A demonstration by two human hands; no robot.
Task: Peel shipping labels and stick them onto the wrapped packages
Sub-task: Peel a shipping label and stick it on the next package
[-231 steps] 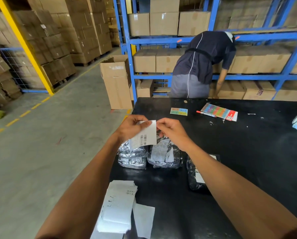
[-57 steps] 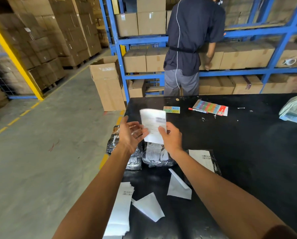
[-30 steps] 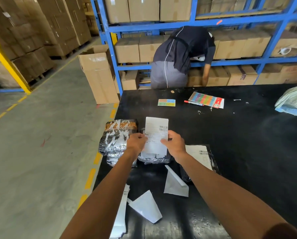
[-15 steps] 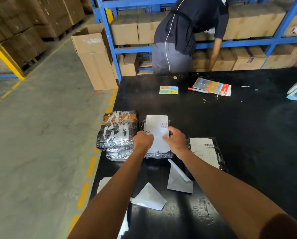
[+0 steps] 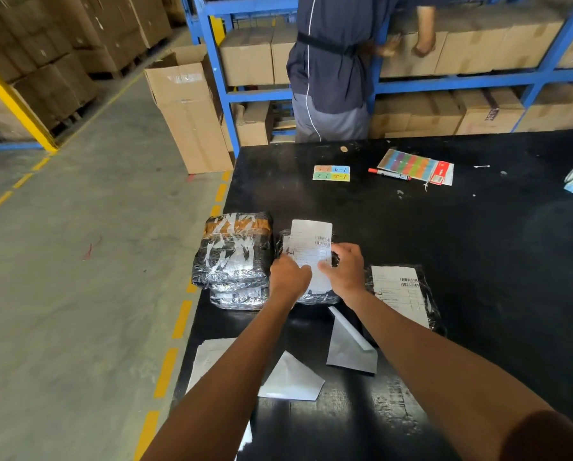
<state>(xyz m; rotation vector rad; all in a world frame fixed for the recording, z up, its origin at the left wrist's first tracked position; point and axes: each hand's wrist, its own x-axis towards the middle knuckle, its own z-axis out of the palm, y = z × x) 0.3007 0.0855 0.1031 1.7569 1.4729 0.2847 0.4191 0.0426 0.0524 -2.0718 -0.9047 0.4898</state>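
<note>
Left hand (image 5: 288, 277) and right hand (image 5: 345, 272), fingers curled, pinching one white barcoded shipping label (image 5: 310, 249) over a black plastic-wrapped package (image 5: 315, 296); two discarded white backing sheets (image 5: 350, 349) on the black bench (image 5: 478, 227).

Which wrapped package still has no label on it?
The left stack, with orange showing at its far end. The middle package has a label under both hands; the right package is labelled.

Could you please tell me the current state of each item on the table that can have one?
Shipping label: on middle package, under both hands.
Middle package: wrapped, being labelled.
Right package: wrapped, labelled.
Left packages: stacked, wrapped, unlabelled.
Backing sheets: peeled, discarded.
Marker: capped, lying flat.
</note>
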